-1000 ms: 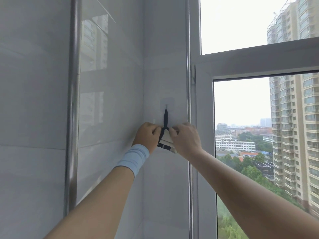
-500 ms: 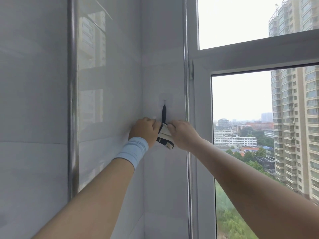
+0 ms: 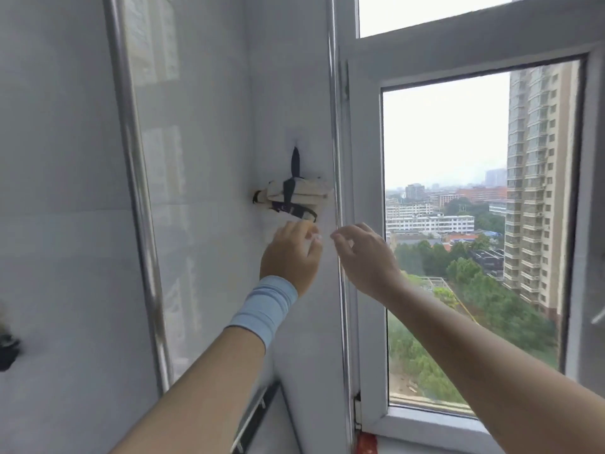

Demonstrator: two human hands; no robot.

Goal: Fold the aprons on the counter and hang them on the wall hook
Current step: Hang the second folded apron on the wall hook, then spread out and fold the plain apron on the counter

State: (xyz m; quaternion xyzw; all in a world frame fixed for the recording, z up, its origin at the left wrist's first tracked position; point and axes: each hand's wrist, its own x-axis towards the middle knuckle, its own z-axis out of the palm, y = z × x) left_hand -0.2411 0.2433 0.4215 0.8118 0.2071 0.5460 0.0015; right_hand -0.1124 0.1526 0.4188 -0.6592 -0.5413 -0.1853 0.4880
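Folded apron point(image 3: 296, 196): hung by strap on wall hook point(image 3: 296, 140), just released. Below it, left hand point(image 3: 291, 253) and right hand point(image 3: 363, 257): fingers loose, empty. Hanging apparently done.

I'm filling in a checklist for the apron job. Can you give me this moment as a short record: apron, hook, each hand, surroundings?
apron: folded apron, a pale bundle tied with a dark strap, hanging against the tiled wall
hook: wall hook, strap looped over it, bundle below
left hand: left hand just below the bundle, fingers relaxed, holding nothing; blue wristband on the wrist
right hand: right hand beside the left, loosely curled, holding nothing
surroundings: window on the right, metal pipe on the left
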